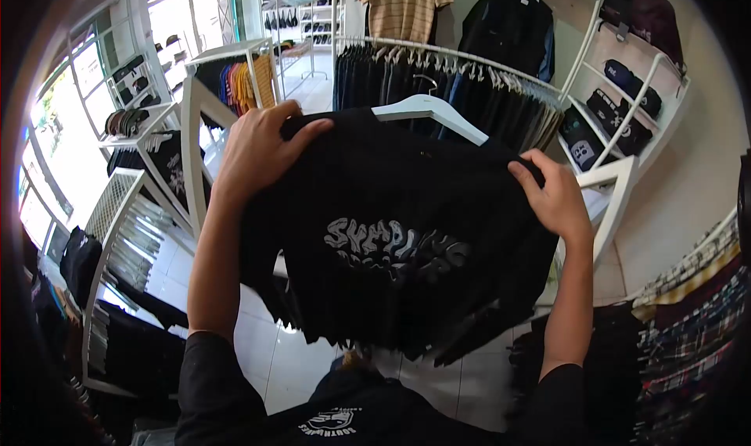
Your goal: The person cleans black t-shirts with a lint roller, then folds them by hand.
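A black T-shirt [407, 196] with silvery lettering across its chest hangs in front of me on a white hanger [432, 108]. The hanger's hook shows above the neckline. My left hand [262, 145] is closed on the shirt's left shoulder, thumb on top of the cloth. At the opposite shoulder, my right hand [554, 192] pinches the fabric between thumb and fingers. Dark garments hang below and behind the shirt, and their lower edges partly blend with it. A white rack frame [195, 133] stands around it.
Behind the shirt, a curved rail [469, 55] carries many hanging trousers. Bags and caps fill a wall shelf [618, 106] at the right. Plaid shirts [696, 329] hang at the lower right. To the left stands a mesh-topped rack [117, 203]. White floor tiles [297, 368] show below.
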A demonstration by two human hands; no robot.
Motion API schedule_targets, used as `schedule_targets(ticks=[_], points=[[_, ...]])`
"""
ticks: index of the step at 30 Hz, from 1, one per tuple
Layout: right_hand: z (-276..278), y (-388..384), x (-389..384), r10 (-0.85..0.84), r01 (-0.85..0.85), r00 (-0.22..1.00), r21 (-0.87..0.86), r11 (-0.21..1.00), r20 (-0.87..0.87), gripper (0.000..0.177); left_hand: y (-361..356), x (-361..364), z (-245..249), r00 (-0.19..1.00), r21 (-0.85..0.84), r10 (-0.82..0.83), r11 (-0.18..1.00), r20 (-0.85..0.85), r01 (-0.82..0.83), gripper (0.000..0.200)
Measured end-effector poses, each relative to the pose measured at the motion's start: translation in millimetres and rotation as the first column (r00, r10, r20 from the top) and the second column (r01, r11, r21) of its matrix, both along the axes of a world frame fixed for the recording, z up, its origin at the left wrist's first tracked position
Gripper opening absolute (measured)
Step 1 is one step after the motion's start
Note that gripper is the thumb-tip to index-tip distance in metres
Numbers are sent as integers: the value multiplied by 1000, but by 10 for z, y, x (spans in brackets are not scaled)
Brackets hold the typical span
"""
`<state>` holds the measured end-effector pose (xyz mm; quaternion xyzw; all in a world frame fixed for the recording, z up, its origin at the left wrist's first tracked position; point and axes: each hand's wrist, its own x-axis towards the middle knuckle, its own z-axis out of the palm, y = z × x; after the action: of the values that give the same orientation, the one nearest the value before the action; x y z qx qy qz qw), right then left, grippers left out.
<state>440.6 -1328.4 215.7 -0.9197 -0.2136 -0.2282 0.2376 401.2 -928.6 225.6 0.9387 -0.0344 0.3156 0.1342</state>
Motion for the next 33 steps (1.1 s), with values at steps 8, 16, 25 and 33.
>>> schedule_targets(ticks=[8, 16, 25, 33], points=[[-1620, 327, 2180, -149, 133, 977, -110, 985, -151, 48, 360, 2246, -1569, 965, 22, -37, 999, -260, 44, 65], [-2258, 339, 2749, -112, 79, 977, -180, 980, -182, 47, 428, 2986, -2423, 957, -49, -151, 988, -246, 143, 64], [-2263, 1031, 3259, -100, 82, 943, -68, 994, -317, 46, 304, 3199, -2440, 941, -127, -160, 984, -298, 127, 65], [-2376, 1105, 3288, -58, 53, 985, -35, 998, -161, 43, 518, 3380, -2553, 783, -844, -566, 526, -257, 104, 63]])
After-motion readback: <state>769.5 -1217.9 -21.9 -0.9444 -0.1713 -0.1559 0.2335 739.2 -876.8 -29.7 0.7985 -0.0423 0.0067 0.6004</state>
